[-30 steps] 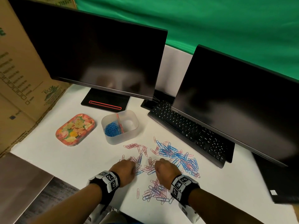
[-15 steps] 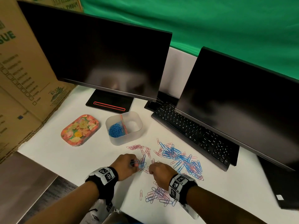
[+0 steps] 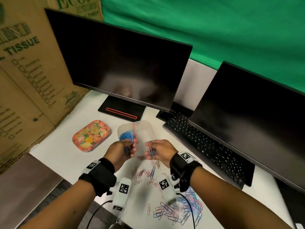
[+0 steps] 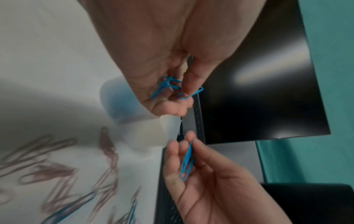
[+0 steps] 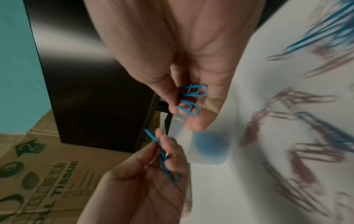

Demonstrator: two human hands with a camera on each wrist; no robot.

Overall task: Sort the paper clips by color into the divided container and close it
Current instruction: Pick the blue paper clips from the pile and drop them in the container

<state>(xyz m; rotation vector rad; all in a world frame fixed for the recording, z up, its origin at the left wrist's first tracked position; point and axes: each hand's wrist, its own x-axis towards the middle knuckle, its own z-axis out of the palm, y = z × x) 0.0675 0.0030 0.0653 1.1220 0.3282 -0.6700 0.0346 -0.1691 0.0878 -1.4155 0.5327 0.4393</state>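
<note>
A translucent divided container (image 3: 146,126) stands open on the white desk, with blue clips (image 3: 125,136) heaped in its left compartment beside a red divider (image 3: 134,129). Both hands hover just in front of it, above the desk. My left hand (image 3: 130,148) pinches several blue paper clips (image 4: 167,85) between thumb and fingers. My right hand (image 3: 151,152) pinches two blue clips (image 5: 193,94). Pink and blue clips (image 3: 175,210) lie loose on the desk below my wrists. The right compartment's floor is blurred.
The floral lid (image 3: 91,136) lies left of the container. Two dark monitors (image 3: 122,66) and a black keyboard (image 3: 206,146) stand behind and to the right. A cardboard box (image 3: 24,80) walls the left side. A second scatter of pink clips (image 3: 145,173) lies between my forearms.
Both hands have lifted off the clip pile and moved forward toward the container, each now carrying blue clips.
</note>
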